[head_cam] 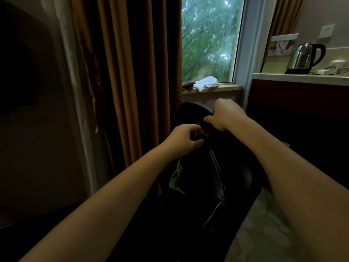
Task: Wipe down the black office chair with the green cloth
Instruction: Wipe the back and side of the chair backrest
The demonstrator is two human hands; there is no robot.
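Observation:
The black office chair (pixel 190 116) stands in front of me below the window, its dark back and seat filling the middle of the view. My left hand (pixel 184 139) is closed on the green cloth (pixel 177 177), which hangs down under my wrist against the chair's left side. A small green tip shows by my fingers. My right hand (pixel 224 115) grips the top edge of the chair's backrest, fingers curled over it. The chair's lower parts are lost in shadow.
Brown curtains (pixel 128 72) hang at the left of the window. A white cloth (pixel 206 83) lies on the window sill (pixel 226 88). At the right a counter (pixel 294 77) carries a steel kettle (pixel 304 57). Pale floor (pixel 264 233) shows at lower right.

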